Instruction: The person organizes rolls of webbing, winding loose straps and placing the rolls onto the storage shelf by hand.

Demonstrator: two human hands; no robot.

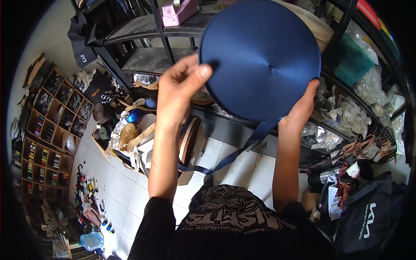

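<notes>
My forearms (165, 164) stretch forward; my right hand (300, 106) grips the blue strap roll (260, 60) by its lower-right rim. My curled left hand (183, 86) is at the roll's left edge, grasp unclear. Between both, the roll fronts a shelf (138, 34).

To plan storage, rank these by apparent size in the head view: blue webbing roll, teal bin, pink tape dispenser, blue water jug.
1. Blue webbing roll, helped by being held near the camera
2. Teal bin, partly covered
3. Pink tape dispenser and blue water jug: too alike to rank
</notes>
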